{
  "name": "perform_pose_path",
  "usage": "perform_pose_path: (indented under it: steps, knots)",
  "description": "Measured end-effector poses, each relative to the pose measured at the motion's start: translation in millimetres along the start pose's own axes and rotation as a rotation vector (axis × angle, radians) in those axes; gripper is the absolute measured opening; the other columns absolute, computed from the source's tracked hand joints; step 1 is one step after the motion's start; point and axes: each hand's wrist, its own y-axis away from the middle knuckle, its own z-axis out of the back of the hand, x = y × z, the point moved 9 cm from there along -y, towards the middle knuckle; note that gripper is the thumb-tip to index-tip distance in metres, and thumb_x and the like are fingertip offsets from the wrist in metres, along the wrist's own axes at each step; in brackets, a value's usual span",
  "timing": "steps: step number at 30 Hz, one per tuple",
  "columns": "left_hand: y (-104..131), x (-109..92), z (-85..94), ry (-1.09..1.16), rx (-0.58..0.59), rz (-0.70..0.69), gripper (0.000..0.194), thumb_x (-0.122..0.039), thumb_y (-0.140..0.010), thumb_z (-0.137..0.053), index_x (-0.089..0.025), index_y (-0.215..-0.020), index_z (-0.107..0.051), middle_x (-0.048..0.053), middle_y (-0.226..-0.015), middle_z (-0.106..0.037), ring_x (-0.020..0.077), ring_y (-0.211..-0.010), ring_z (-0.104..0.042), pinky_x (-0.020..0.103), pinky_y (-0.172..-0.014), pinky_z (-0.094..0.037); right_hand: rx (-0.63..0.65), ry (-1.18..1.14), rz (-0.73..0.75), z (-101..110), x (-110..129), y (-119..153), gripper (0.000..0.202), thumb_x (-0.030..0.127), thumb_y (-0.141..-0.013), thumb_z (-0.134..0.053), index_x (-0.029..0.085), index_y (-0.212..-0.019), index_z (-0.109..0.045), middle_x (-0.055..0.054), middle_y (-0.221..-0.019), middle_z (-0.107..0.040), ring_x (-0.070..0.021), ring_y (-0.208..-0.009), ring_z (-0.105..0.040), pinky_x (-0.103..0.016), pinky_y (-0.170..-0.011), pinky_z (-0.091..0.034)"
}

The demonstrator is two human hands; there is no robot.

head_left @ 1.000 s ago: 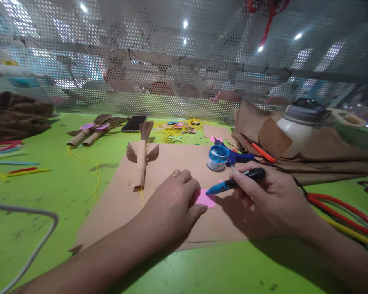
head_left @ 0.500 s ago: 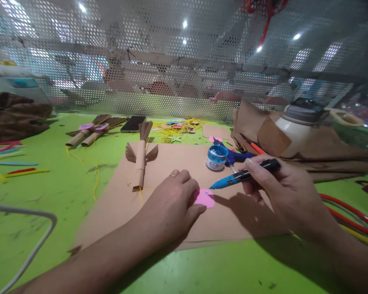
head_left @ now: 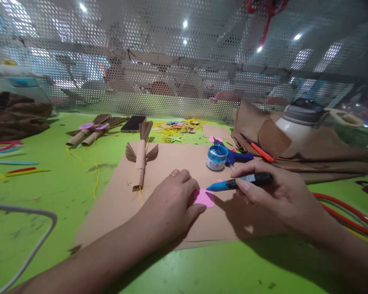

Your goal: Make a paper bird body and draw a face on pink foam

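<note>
My left hand (head_left: 173,202) is closed on the left edge of a small pink paper piece (head_left: 205,199), pinning it against a brown paper sheet (head_left: 110,212). A blue marker (head_left: 222,186) with a black barrel is gripped in my right hand (head_left: 285,196), its tip at the top of the pink piece, where a small blue mark shows. Left of my hands lies a rolled brown paper figure (head_left: 140,163) with pleated fans and yellow strands. Beyond the marker stand a jar with a blue rim (head_left: 216,159) and a blue glue gun (head_left: 241,157).
Two more paper rolls (head_left: 88,132), a phone (head_left: 134,123) and yellow shreds with paper scraps (head_left: 180,128) lie at the back. A white bottle (head_left: 302,122), folded brown paper (head_left: 331,149) and an orange-handled tool (head_left: 262,150) are right. A white cable (head_left: 33,212) curves at left.
My right hand has moved slightly left and down, bringing the marker to a flatter angle with its tip on or just over the pink paper. The left hand stays in place.
</note>
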Motion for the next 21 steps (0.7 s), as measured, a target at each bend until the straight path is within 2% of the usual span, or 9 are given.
perform_pose_path:
  steps: [5, 15, 21]
  knots:
    - [0.2, -0.9, 1.9, -0.008, -0.002, 0.000, 0.018, -0.037, -0.084, -0.062, -0.018, -0.087, -0.062, 0.006, -0.089, -0.055, 0.0238, -0.089, -0.049, 0.035, -0.073, -0.042, 0.046, 0.086, 0.082, -2.0, 3.7, 3.8, 0.012, 0.021, -0.083, -0.056, 0.021, -0.089, -0.066, -0.004, -0.091, -0.071, -0.0185, -0.084, -0.066, -0.025, -0.065, -0.050]
    - [1.2, -1.3, 1.0, -0.004, -0.001, 0.004, 0.018, -0.036, -0.084, -0.062, -0.018, -0.086, -0.061, 0.005, -0.089, -0.054, 0.0238, -0.090, -0.049, 0.036, -0.074, -0.043, 0.102, 0.122, 0.107, -10.3, 1.0, 5.6, 0.014, 0.018, -0.085, -0.054, 0.024, -0.094, -0.063, -0.004, -0.106, -0.071, -0.0222, -0.101, -0.064, -0.026, -0.065, -0.050]
    - [0.8, -1.4, 0.5, -0.009, 0.006, 0.006, 0.018, -0.036, -0.084, -0.063, -0.018, -0.086, -0.061, 0.005, -0.089, -0.054, 0.0236, -0.089, -0.049, 0.037, -0.074, -0.043, 0.112, 0.100, 0.092, -10.5, 0.7, 6.4, 0.014, 0.018, -0.086, -0.053, 0.023, -0.094, -0.063, -0.005, -0.105, -0.070, -0.0232, -0.103, -0.063, -0.027, -0.065, -0.051]
